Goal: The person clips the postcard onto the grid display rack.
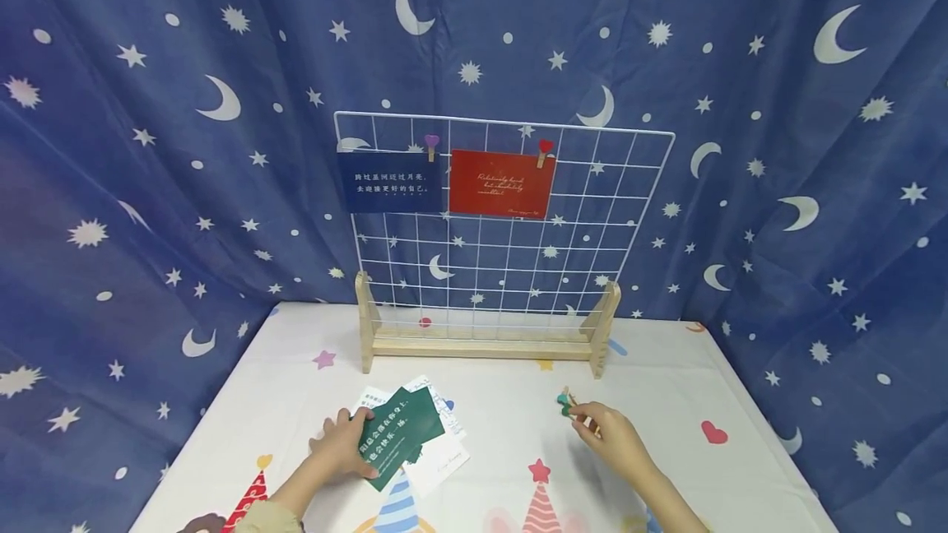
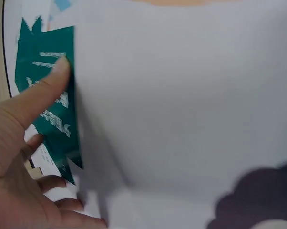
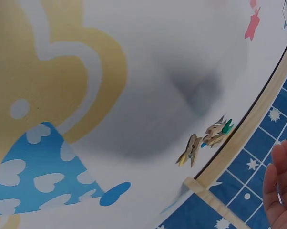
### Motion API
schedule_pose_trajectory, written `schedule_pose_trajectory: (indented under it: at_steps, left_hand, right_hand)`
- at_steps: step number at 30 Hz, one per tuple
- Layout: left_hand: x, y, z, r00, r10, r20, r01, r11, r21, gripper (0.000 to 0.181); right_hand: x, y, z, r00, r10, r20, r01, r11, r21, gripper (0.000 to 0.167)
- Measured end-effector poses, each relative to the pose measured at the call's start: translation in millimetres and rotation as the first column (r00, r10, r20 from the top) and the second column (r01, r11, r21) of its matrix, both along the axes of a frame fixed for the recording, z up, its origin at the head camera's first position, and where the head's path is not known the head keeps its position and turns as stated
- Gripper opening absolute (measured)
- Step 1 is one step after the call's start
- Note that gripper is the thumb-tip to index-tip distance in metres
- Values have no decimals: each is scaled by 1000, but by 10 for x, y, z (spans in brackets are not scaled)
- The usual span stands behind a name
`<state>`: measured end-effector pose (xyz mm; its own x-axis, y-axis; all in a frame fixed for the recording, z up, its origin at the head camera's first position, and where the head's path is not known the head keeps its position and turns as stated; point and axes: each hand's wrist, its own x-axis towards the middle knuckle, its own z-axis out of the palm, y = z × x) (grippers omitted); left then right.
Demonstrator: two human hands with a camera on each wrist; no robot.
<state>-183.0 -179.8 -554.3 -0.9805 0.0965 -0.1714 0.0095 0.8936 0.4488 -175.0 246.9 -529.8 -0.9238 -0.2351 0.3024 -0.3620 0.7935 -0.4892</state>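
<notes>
While the left hand (image 1: 342, 444) pinches cards (image 1: 403, 432), clothespins (image 1: 565, 409) neighbour the right (image 1: 616, 441).

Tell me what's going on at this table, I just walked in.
Someone is working with cards and clips at a grid rack. Their left hand holds a green card over some white cards. Their right hand is over small wooden clips on the table; whether it touches any is hard to tell. On the rack, a blue card and a red card hang side by side, each with a heart-topped clip at its upper right.
</notes>
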Motion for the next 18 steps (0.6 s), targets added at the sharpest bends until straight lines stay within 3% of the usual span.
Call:
schedule_pose_trajectory:
  at_steps: [6, 18]
  left_hand:
    - [-94, 131, 58, 994, 74, 83, -75, 997, 17, 86]
    - [-118, 160, 75, 991, 102, 87, -100, 995, -30, 87]
  right_hand:
    - [-16, -2, 35, 1000, 1, 9, -1, 1000, 7, 14]
    - [-63, -51, 34, 999, 25, 19, -25, 1000, 4, 13]
